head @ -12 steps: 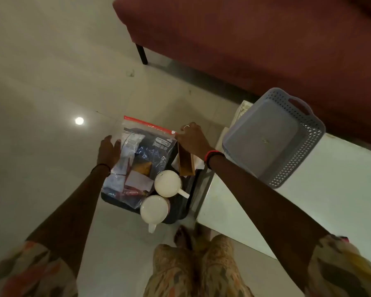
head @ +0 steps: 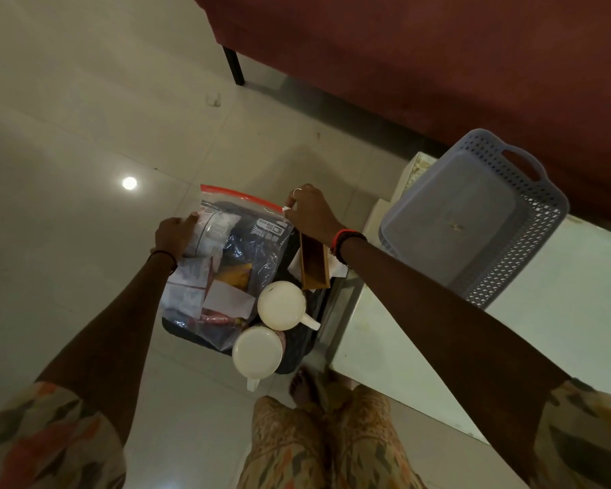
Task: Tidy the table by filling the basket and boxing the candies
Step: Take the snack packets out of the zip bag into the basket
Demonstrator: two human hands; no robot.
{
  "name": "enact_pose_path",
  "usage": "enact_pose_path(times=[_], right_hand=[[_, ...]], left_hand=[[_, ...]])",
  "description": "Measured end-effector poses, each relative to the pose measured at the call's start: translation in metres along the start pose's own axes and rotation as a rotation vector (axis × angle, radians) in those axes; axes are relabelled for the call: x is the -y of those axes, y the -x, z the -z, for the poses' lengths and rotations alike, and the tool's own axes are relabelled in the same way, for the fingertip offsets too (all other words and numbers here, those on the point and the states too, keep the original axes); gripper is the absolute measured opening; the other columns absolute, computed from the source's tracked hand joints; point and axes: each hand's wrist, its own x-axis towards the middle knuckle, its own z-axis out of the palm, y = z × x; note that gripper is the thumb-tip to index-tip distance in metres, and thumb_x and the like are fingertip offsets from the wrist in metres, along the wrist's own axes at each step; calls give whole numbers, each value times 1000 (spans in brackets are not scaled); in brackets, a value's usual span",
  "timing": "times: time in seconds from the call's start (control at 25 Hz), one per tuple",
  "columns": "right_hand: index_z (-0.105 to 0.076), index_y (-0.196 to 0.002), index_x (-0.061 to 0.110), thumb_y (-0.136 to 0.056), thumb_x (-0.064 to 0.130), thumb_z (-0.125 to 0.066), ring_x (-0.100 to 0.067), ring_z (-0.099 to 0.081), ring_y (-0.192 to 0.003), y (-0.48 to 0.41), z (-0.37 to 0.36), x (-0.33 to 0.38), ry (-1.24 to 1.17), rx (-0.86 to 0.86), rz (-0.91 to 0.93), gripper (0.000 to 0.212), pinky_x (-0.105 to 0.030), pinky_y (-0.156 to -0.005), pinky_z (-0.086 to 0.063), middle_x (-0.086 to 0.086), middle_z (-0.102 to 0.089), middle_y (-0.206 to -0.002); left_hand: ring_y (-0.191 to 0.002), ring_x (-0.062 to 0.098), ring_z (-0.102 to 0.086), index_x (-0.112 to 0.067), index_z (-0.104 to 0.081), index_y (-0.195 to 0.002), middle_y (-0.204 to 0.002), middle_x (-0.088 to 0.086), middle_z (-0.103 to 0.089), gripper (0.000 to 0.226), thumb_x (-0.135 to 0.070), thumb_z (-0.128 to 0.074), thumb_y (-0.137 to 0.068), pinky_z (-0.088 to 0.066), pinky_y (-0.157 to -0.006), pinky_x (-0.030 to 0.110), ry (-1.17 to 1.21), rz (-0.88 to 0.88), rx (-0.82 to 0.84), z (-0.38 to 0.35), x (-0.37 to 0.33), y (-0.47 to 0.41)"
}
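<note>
Surroundings: red sofa (head: 438, 65) on a dark leg (head: 237, 68) across the top; glossy pale tiled floor (head: 85, 118) with a round light reflection (head: 129, 183); white table (head: 508, 347) at right.
In the way: the right forearm crosses the table's corner; a patterned garment and a bare foot fill the bottom edge.
Lavender basket (head: 529, 248): on the table's far end, near the sofa; rectangular plastic, perforated walls, cut-out handle.
Dark container (head: 177, 330): on the floor just beside the table, mesh-textured; holds everything below.
Zip bag (head: 247, 248): clear, crinkled plastic with a red seal strip; lies on the container's left half, packed with assorted packets and wrappers, kinds not readable.
Mugs: two, white and round, side by side in the container's near right part; upper mug (head: 281, 305) touches the bag, lower mug (head: 257, 352) has its handle over the rim.
Wooden box (head: 313, 261): narrow, brown, open-topped, at the container's far right, on white paper (head: 295, 264).
Left hand (head: 175, 234): fingers lie against the bag's left edge; actual grip cannot be told.
Right hand (head: 311, 215): fingertips pinch the bag's top right corner by the seal.
</note>
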Motion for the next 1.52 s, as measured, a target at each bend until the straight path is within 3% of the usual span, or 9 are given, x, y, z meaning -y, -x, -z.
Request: enact_pose_path(times=[0.28,0.44,0.6,0.76,0.96,1.04,1.16,1.32,1.52], right_hand=[[-63,-95,-5,-90,5,-50,-27,-58,-94,19,2,31,-127,-58,-6,17,-28,-78,-46,-21,-64,-103],[-65,-97,-4,-90,6,-54,-21,-56,-83,48,11,54,-255,-61,-55,17,-16,-56,-33,-20,-68,-102],[-69,-96,-5,-86,4,-60,-29,-64,-91,78,28,80,-389,-125,-33,16,-13,-57,-35,-22,-71,-99],[-59,-97,-3,-84,4,-64,-30,-67,-77,110,45,100,-587,-171,-53,15,-15,-58,-50,-23,-70,-92],[-61,-91,-3,-83,9,-70,-17,-63,-64,149,82,107,-681,-274,-27,17,-10,-52,-50,-16,-66,-80],[-61,-92,-3,-83,9,-69,-20,-66,-71,166,104,105,-726,-328,-23,16,-18,-61,-55,-18,-69,-86],[-58,-92,0,-85,5,-66,-18,-64,-74,189,138,100,-824,-415,-32,12,-7,-56,-51,-16,-67,-87],[-55,-89,5,-84,4,-66,-20,-63,-73,226,182,80,-895,-491,-75,13,-21,-67,-55,-19,-64,-85],[-61,-89,-3,-83,-2,-67,-4,-66,-59,280,227,29,-906,-639,-145,9,-20,-64,-57,-20,-68,-84]], left_hand=[[-104,40,-59,2,-67,-96,-106,26,-66,27,-18,-52,-87,-46,-96,45,76,-20,-124,27,-1,31],[-100,43,-59,10,-64,-93,-102,32,-65,25,-12,-53,-87,-47,-88,43,156,-39,-226,56,2,63],[-84,34,-62,10,-63,-96,-92,28,-67,24,-10,-56,-86,-50,-81,35,299,-35,-361,87,7,91],[-61,9,-46,11,-60,-100,-66,-3,-51,24,-9,-57,-89,-43,-62,24,526,-9,-384,114,3,117],[-74,15,-50,-2,-62,-92,-69,-1,-52,12,-12,-58,-88,-41,-75,30,636,-108,-405,136,-41,152],[-68,10,-50,3,-63,-100,-69,-5,-53,19,-11,-58,-87,-43,-74,29,664,-169,-386,142,-67,165],[-61,7,-49,7,-60,-108,-70,-6,-54,27,-11,-57,-88,-44,-64,22,690,-261,-358,144,-106,185],[-64,5,-51,2,-60,-106,-72,-5,-56,22,-13,-56,-90,-47,-71,24,682,-351,-308,128,-153,222],[-79,22,-54,-6,-60,-95,-75,4,-58,8,-9,-55,-90,-46,-81,34,695,-391,-166,78,-199,280]])
